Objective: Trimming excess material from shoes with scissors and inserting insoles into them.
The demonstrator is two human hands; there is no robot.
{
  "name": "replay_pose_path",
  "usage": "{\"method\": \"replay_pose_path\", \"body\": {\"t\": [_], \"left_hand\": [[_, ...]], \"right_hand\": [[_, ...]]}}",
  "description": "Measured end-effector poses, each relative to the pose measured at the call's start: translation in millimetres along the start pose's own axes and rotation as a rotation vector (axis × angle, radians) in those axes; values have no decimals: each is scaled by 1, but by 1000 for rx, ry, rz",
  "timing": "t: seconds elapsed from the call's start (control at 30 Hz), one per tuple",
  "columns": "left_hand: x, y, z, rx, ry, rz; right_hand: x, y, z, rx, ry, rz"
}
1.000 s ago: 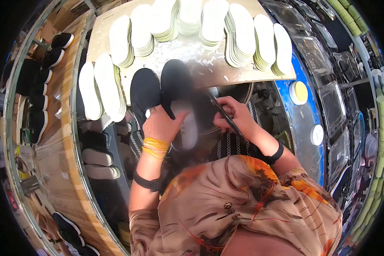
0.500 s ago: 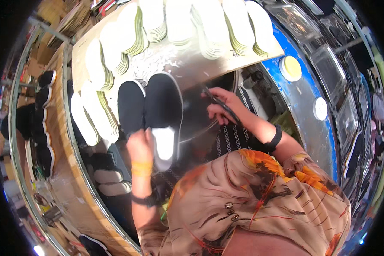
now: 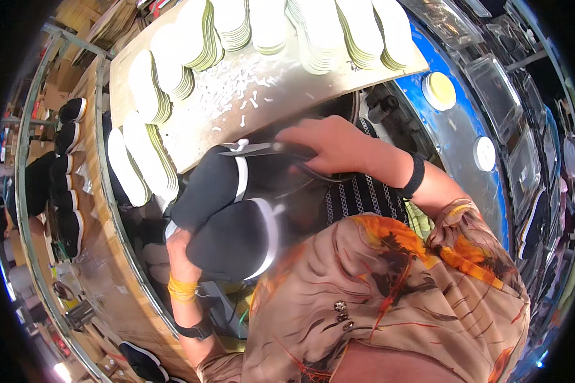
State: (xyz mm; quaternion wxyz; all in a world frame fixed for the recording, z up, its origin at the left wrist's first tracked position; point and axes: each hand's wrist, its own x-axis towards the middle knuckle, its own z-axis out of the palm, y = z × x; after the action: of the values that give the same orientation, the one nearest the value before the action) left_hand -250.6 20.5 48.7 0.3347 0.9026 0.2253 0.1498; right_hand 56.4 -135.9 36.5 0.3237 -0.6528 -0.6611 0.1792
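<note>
My left hand (image 3: 180, 254) grips a pair of black slip-on shoes with white sole edges by their heel end, fingers partly hidden behind them. The upper shoe (image 3: 207, 182) and the lower shoe (image 3: 231, 241) lie side by side, toes turned to the right. Closed around a pair of dark-handled scissors (image 3: 257, 150), my right hand (image 3: 331, 145) holds the blades at the white toe edge of the upper shoe. A small white tab stands out there, by the blade tips; whether the blades touch it I cannot tell. Another pale tab shows, blurred, at the lower shoe's toe.
Ahead, a wooden board (image 3: 191, 143) bears stacks of white insoles (image 3: 148, 96) and scattered white scraps (image 3: 236, 89). A blue-edged metal bench (image 3: 457, 143) at right carries round tubs (image 3: 438, 91). More black shoes (image 3: 64, 163) line the left shelf.
The shoes have turned, toes now pointing right, and sit lower. My right hand has brought the scissors leftward to the upper shoe's toe.
</note>
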Motion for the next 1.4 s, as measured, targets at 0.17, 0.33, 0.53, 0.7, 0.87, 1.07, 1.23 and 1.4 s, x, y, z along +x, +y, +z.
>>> {"method": "replay_pose_path", "body": {"t": [0.17, 0.33, 0.53, 0.7, 0.87, 1.07, 1.23, 1.4], "left_hand": [[-6, -11, 1, 105, 67, 17], [-9, -57, 5, 192, 150, 7], [12, -13, 0, 157, -45, 78], [10, -7, 0, -91, -174, -59], [12, 5, 6, 38, -141, 72], [9, -8, 4, 4, -177, -9], [18, 2, 9, -96, -221, -55], [15, -5, 10, 24, -196, 39]], "right_hand": [[-31, 7, -1, 142, -252, 404], [-47, -3, -4, 217, -117, 281], [-15, 15, -2, 49, 40, 62], [-13, 23, 0, 42, -17, 42], [-27, 27, 13, 108, -130, 200], [-41, 17, -2, 249, -61, 343], [-23, 26, -4, 67, -76, 74], [-28, 36, 9, 92, -137, 143]]}}
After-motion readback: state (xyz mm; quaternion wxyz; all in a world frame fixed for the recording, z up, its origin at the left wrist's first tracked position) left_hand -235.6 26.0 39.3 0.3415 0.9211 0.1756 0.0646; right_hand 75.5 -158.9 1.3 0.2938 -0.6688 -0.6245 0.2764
